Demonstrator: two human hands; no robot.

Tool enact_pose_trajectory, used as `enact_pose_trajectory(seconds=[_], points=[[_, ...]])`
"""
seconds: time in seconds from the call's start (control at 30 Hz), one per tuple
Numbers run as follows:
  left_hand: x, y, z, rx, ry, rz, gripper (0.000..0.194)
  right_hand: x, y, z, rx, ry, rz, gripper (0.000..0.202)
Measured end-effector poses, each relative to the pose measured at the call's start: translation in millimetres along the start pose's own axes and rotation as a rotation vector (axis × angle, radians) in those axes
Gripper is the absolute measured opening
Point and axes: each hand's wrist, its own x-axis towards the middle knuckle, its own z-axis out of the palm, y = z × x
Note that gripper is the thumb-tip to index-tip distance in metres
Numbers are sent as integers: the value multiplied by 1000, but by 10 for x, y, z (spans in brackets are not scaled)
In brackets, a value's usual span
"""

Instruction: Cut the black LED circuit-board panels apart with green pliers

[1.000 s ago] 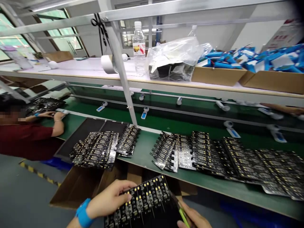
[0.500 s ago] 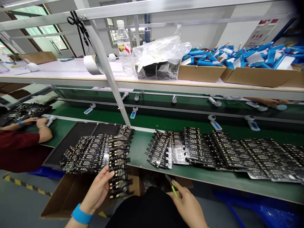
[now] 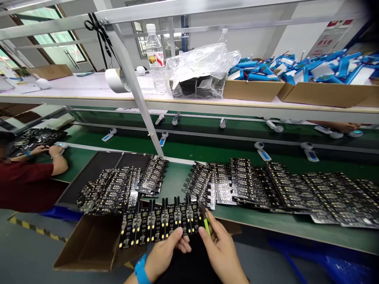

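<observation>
Two bare hands meet low in the view, both closed; taking the panel of circuit boards (image 3: 160, 223) between them as the clock's centre, the left hand (image 3: 166, 250), with a blue wristband (image 3: 142, 270), grips its long lower edge at 5 o'clock, thumb on the front. At 4 o'clock the right hand (image 3: 220, 244) grips a green-handled tool (image 3: 206, 227), its dark tips at the panel's right end; whether they touch it cannot be told. The panel tilts up to the right, near the front edge of the green workbench (image 3: 174, 175). At 12 o'clock, a strip of green top shows between two groups of boards, a gap to move through. One group, the left heap of boards (image 3: 112, 191), lies at 10 o'clock, partly on a dark tray (image 3: 91, 167); the other, the right row of boards (image 3: 241, 179), runs from 1 to 3 o'clock, close along the bench edge. At 8 o'clock, below bench level, a cardboard box (image 3: 85, 240) shows its open top, with room between its right wall and the left wrist
</observation>
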Motion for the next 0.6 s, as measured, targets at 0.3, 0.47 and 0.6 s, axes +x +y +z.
enact_pose_trajectory(seconds=[0.3, 0.47, 0.6], points=[[42, -71, -35, 2, -54, 18, 61, -67, 14, -110, -126, -110, 59, 62], [45, -121, -8, 1, 15, 3, 63, -128, 94, -112, -388, -2, 8, 61], [45, -120, 23, -65, 42, 13, 66, -169, 139, -111, -258, -109, -37, 57]])
